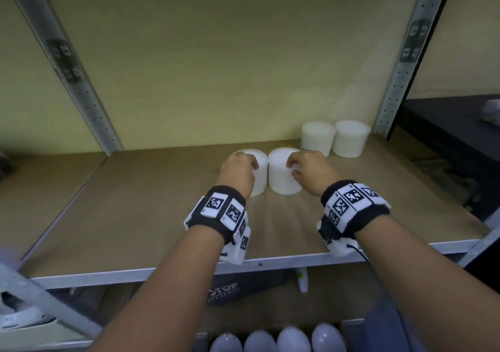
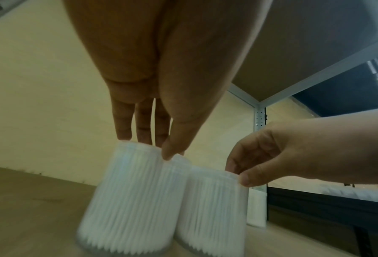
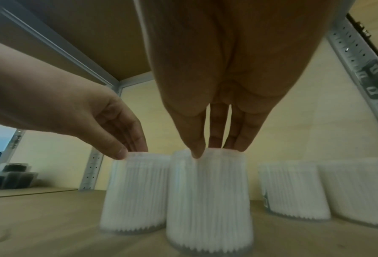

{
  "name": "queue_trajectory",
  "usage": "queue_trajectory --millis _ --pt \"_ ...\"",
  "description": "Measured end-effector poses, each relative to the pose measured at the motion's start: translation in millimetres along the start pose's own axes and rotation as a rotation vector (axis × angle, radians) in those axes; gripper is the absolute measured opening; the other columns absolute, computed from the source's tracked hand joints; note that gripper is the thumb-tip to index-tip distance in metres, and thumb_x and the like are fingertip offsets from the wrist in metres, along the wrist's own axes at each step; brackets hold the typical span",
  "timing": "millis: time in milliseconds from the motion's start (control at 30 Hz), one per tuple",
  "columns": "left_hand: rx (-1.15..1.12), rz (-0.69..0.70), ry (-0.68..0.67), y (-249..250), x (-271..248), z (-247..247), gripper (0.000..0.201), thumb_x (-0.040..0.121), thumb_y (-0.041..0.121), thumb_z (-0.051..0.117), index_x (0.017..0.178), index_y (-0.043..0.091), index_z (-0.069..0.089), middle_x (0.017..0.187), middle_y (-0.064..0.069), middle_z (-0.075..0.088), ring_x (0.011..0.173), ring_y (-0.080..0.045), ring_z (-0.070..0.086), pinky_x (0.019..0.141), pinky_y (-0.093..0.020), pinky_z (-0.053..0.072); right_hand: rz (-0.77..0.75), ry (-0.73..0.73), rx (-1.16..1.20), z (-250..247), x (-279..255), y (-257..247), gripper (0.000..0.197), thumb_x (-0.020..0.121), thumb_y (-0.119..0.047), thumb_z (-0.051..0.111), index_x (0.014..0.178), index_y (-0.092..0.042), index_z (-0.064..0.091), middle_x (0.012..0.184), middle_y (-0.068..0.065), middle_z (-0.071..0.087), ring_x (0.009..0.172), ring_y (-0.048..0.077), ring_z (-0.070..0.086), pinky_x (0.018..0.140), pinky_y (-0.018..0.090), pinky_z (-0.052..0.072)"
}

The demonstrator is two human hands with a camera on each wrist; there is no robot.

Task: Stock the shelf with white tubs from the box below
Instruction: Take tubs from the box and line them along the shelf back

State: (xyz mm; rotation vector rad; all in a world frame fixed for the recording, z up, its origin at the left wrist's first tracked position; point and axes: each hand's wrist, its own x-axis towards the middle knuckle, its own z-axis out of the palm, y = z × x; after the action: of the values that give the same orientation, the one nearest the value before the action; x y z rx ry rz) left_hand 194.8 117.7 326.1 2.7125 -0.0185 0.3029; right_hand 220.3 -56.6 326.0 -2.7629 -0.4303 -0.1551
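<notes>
Two white ribbed tubs stand side by side in the middle of the brown shelf board [image 1: 135, 216]. My left hand [image 1: 244, 162] pinches the top rim of the left tub [image 1: 259, 181] between thumb and fingers. My right hand [image 1: 297, 166] pinches the rim of the right tub [image 1: 281, 181] the same way. The left wrist view shows the left hand [image 2: 153, 147] on its tub [image 2: 133, 200], with the right tub [image 2: 214, 208] beside it. In the right wrist view, the right hand [image 3: 214, 149] grips its tub [image 3: 212, 200].
Two more white tubs [image 1: 318, 138] [image 1: 351, 139] stand at the back right of the shelf, by the grey upright [image 1: 397, 81]. Below the shelf's front edge [image 1: 270, 263], a box holds a row of rounded white tubs [image 1: 278, 338]. Another board hangs overhead.
</notes>
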Motion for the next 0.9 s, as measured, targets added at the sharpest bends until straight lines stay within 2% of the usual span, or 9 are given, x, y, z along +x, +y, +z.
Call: queue_trajectory --millis 233,433,600,733,900 --pt "-0.061 -0.016 -0.013 -9 60 9 0.035 0.088 -0.005 0.048 0.111 0.011 0.069 0.122 -0.011 0.064 0.112 -0.027 0.06 0.097 -0.029 0.046 0.023 0.055 0.036 12 56 14 0.028 0.092 -0.009 0.051 0.116 -0.013 0.063 0.122 0.009 0.062 0.11 0.027 0.059 0.091 0.034 0.047" --pt "-0.076 -0.031 -0.022 -13 94 16 0.036 0.09 -0.003 0.046 0.116 0.01 0.068 0.127 -0.013 0.061 0.116 -0.027 0.058 0.099 -0.028 0.044 0.026 0.099 0.06 19 88 22 0.026 0.091 -0.007 0.051 0.112 -0.01 0.065 0.115 0.013 0.064 0.103 0.03 0.06 0.088 0.037 0.049" --pt "-0.082 -0.043 -0.032 -14 113 22 0.035 0.091 -0.001 0.047 0.119 0.01 0.066 0.129 -0.013 0.06 0.116 -0.028 0.058 0.1 -0.029 0.044 0.042 0.105 0.073 22 102 25 0.026 0.092 -0.006 0.049 0.114 -0.008 0.064 0.114 0.015 0.063 0.103 0.032 0.059 0.087 0.038 0.05" --pt "-0.088 -0.057 -0.101 -15 125 22 0.036 0.091 0.002 0.049 0.123 0.01 0.063 0.134 -0.014 0.056 0.12 -0.029 0.055 0.103 -0.028 0.041 0.045 0.108 0.074 23 108 26 0.027 0.093 -0.006 0.048 0.115 -0.008 0.063 0.115 0.016 0.062 0.104 0.032 0.058 0.089 0.039 0.049" --pt "-0.082 -0.036 -0.084 -15 124 24 0.035 0.093 0.006 0.049 0.125 0.011 0.062 0.133 -0.012 0.056 0.121 -0.028 0.054 0.102 -0.028 0.04 0.068 0.099 0.084 25 111 27 0.028 0.093 -0.005 0.049 0.118 -0.007 0.061 0.117 0.017 0.061 0.103 0.033 0.058 0.089 0.04 0.049"
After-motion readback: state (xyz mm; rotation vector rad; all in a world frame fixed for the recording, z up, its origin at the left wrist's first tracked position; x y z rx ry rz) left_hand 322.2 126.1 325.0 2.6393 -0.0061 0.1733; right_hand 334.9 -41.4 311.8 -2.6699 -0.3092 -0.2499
